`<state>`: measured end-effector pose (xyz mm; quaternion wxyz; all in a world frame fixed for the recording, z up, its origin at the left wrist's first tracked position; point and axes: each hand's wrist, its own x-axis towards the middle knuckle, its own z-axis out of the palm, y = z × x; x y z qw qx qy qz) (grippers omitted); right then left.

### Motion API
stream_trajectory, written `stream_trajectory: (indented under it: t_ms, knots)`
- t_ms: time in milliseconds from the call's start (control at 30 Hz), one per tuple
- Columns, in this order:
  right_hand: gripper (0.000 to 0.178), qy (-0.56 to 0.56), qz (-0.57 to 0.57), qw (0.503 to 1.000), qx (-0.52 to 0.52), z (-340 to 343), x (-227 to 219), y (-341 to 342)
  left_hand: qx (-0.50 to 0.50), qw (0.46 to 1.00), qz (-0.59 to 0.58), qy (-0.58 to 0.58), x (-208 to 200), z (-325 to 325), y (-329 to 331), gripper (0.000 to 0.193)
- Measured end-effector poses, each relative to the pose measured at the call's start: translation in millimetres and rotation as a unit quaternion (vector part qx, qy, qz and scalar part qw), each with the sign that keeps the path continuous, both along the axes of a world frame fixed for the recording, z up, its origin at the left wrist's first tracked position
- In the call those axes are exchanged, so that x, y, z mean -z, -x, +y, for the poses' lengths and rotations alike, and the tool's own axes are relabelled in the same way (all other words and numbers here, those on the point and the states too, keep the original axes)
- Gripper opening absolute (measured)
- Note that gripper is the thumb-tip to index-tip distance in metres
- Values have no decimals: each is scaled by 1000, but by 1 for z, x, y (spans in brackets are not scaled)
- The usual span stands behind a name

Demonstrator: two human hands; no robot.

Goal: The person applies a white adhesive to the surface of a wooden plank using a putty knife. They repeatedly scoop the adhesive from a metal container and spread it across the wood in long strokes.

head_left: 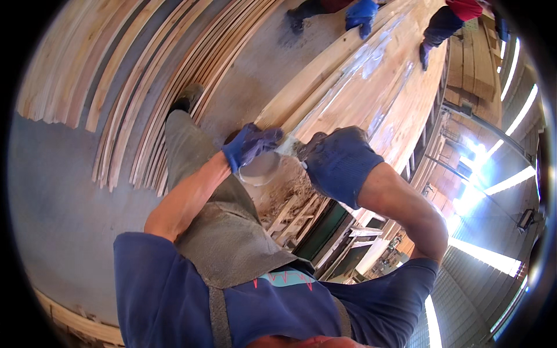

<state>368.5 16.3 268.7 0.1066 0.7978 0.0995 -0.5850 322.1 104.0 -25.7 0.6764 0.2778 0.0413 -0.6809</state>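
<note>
My left hand [252,145], in a blue glove, is closed on the rim of a round, pale tub [260,169]. The tub hangs at the near end of a long wooden board [316,87]. Right beside it, my right hand [342,165], in a dark blue glove, is curled into a fist. A pale, smeared patch shows between the two hands, and what the right fingers grip is mostly hidden. White paste streaks [374,58] run along the boards ahead.
Long wooden strips [156,75] lie in rows on the grey floor [52,191] to the left. At the far end, another person's blue-gloved hand [362,16] rests near the boards, and a second person [444,26] stands on the right. Wood shavings [296,188] and scrap lie below my hands.
</note>
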Motion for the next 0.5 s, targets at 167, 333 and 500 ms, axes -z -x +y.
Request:
stream_trajectory:
  t_ms: [167,333,500]
  knots:
    - [19,77,-143,983,-81,-35,3,15,-33,999,16,-4,-15,3,-1,36]
    - [23,138,-88,986,-30,-91,15,-7,-55,998,11,-5,-21,1,-1,36]
    - [24,145,-124,982,-7,-111,9,-17,-42,999,15,-6,-16,3,-1,38]
